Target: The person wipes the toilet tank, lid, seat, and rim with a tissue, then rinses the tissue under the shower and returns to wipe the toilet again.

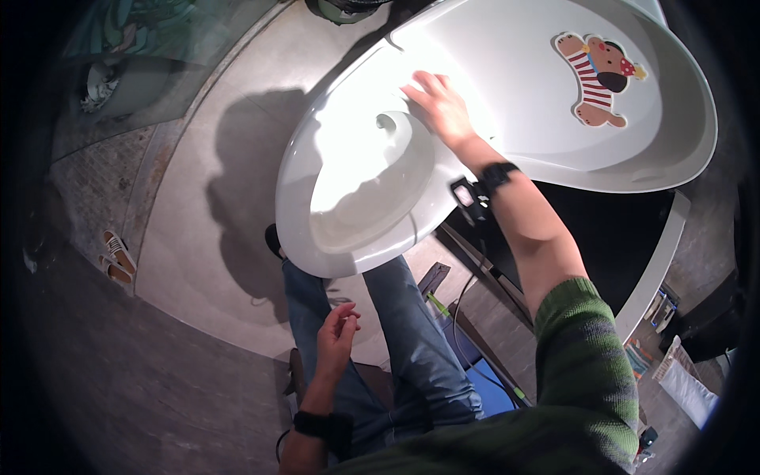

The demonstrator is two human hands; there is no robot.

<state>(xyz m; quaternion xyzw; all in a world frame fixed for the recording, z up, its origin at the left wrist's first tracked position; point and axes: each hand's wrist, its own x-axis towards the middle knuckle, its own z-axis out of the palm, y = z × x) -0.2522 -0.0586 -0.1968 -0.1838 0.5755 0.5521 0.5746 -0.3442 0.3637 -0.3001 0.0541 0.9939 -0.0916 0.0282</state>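
Observation:
A glossy white oval basin with a round fitting inside lies before me, partly washed out by glare. It adjoins a larger white tub that has a dog-shaped decal on its inside. My right hand is over the basin where it meets the tub, slightly blurred, fingers spread and nothing seen in them; whether it touches the surface I cannot tell. A black strap with a small device and a cable is on that wrist. My left hand hovers above my legs below the basin, fingers loosely bent, holding nothing visible.
A black surface with a pale curved edge lies under the tub. Beside my legs are a green-and-grey pole and a blue item. A pair of shoes stands at left; a white packet lies at lower right.

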